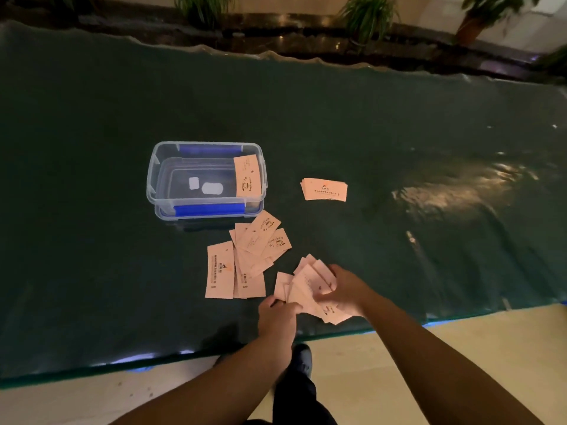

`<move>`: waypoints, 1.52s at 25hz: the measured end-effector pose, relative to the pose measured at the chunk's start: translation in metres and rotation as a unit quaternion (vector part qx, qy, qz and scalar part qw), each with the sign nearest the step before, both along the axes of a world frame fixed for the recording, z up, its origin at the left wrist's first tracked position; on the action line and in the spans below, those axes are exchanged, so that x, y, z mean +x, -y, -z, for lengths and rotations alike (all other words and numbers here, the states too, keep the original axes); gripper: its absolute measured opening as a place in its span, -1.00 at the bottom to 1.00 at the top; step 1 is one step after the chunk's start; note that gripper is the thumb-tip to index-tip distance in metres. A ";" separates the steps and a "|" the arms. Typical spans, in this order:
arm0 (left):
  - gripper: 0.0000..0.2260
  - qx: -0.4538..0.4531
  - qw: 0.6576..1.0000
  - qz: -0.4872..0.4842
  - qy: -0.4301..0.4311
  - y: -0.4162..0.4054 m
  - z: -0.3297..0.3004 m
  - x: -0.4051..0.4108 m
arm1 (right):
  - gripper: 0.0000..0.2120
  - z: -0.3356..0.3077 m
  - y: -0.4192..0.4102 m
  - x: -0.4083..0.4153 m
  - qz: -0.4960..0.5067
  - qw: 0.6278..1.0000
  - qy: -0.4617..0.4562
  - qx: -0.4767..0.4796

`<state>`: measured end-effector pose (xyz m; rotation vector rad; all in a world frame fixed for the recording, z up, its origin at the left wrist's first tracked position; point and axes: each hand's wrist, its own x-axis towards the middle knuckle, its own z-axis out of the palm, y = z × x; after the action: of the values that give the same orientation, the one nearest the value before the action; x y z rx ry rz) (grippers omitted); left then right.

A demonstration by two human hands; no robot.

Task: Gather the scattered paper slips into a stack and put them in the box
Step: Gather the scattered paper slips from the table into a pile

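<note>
Several pink paper slips (310,286) are fanned out untidily between my two hands near the table's front edge. My left hand (276,315) pinches their lower left side and my right hand (345,291) holds their right side. A loose scatter of slips (242,262) lies just left of my hands, in front of the box. A small neat pile of slips (324,189) rests further back on the right. The clear plastic box (162,207) with blue clips stands open behind the scatter, with one slip (248,176) leaning against its right wall.
The table is covered by a dark green glossy cloth (92,240) with wavy edges. Its front edge runs just below my hands. Potted plants (368,16) stand on a dark ledge behind the table. My leg and shoe (302,360) show on the pale floor.
</note>
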<state>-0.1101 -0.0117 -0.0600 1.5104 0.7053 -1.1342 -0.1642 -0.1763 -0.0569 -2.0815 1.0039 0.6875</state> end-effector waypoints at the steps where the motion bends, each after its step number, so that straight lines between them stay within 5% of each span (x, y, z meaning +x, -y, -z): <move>1: -0.55 0.014 1.000 0.011 0.000 -0.002 0.003 0.003 | -0.36 0.003 -0.001 -0.002 0.039 0.999 0.009 0.005; 6: -0.97 -0.039 0.992 0.090 -0.074 -0.014 -0.002 0.011 | -0.61 0.003 -0.027 -0.007 0.250 0.964 0.080 0.039; 10: -0.59 -0.042 0.987 0.148 -0.036 -0.015 -0.004 0.016 | -0.67 0.002 -0.045 -0.003 0.241 0.967 0.079 0.012; 15: -0.63 -0.018 0.994 0.111 -0.010 -0.006 -0.019 0.016 | -0.55 -0.006 -0.049 0.004 0.118 0.992 0.038 -0.002; 20: -0.41 -0.057 0.994 0.091 0.006 0.008 -0.018 0.019 | -0.25 0.004 -0.053 0.006 0.051 0.997 0.005 -0.050; 23: -0.43 -0.061 0.992 0.104 0.039 0.012 -0.013 0.018 | -0.18 0.000 -0.059 0.006 0.072 0.997 0.001 -0.036; 28: -0.42 -0.042 0.981 0.170 0.083 0.019 -0.014 0.025 | -0.38 0.002 -0.055 0.006 0.154 0.987 0.038 0.006; 35: -0.64 -0.039 0.889 0.363 0.275 0.009 -0.017 0.067 | -0.56 0.004 -0.047 0.009 0.323 0.931 0.105 0.131; 38: -0.56 0.103 0.810 0.402 0.414 0.003 -0.011 0.108 | -0.62 -0.002 -0.042 0.015 0.333 0.922 0.118 0.160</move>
<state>-0.0021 -0.0150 -0.0493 2.3491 -0.4961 -0.8159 -0.1495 -0.1348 -0.0547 -1.3676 1.2611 0.2172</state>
